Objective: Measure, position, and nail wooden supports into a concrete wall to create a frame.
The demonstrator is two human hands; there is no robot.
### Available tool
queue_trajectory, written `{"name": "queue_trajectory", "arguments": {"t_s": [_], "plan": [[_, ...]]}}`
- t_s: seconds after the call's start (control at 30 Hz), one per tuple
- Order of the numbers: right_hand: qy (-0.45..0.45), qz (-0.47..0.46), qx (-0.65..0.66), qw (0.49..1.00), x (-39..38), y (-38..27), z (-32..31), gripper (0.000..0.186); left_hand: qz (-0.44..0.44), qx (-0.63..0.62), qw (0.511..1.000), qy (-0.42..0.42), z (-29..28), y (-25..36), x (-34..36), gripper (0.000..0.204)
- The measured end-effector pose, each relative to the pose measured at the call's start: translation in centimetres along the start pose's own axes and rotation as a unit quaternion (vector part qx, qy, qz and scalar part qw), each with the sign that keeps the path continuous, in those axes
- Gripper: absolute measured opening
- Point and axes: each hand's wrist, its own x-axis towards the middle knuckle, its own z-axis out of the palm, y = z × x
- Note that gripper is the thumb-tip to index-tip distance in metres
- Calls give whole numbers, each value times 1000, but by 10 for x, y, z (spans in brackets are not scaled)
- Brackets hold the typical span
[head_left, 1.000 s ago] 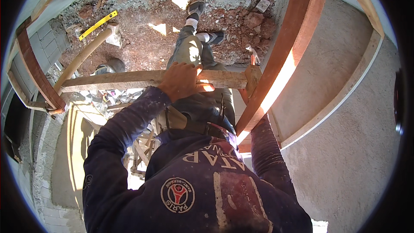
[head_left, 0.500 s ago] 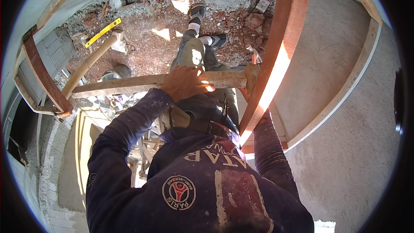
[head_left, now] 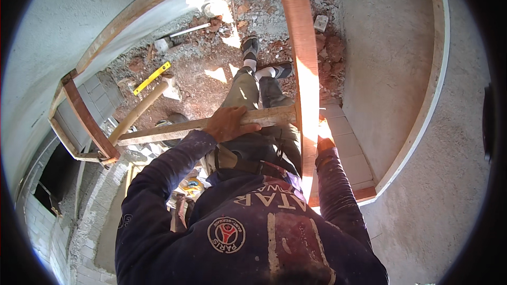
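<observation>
My left hand (head_left: 230, 124) is closed over a weathered wooden bar (head_left: 185, 129) that crosses in front of my body. The bar's right end meets a reddish wooden beam (head_left: 302, 47), which runs away from me and catches bright sunlight. Just right of that beam is my right hand (head_left: 325, 136), its fingers partly hidden and washed out by glare. It looks closed, but whatever it holds cannot be made out.
A yellow spirit level (head_left: 151, 78) and a long-handled tool with a pale wooden handle (head_left: 138, 113) are at left. Rubble (head_left: 330, 47) covers the ground around my feet. A curved-looking wooden rail (head_left: 430, 105) borders the right side; a dark red post (head_left: 90, 116) stands left.
The view has shifted, so the scene sits further right at left. My right hand now shows beside the beam; a hammer seen earlier beyond the beam no longer shows. My left hand keeps its grip.
</observation>
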Motion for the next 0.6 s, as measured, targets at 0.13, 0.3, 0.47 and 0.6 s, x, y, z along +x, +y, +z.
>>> {"name": "queue_trajectory", "arguments": {"t_s": [0.13, 0.3, 0.47, 0.6], "plan": [[-64, -21, -4, 998, 12, 8, -15, 35, -9, -5, 1000, -5, -2, 1, 0, 66], [-37, -93, -207, 973, 22, 20, -29, 41, -40, -1, 998, -57, -6, 6, 2, 72], [-24, -63, -283, 957, 42, 34, -55, 43, -33, 5, 999, -29, -1, 0, -1, 69], [-36, -70, -130, 988, 38, 34, -37, 40, -27, -7, 1000, -5, -1, 3, -4, 68]]}}
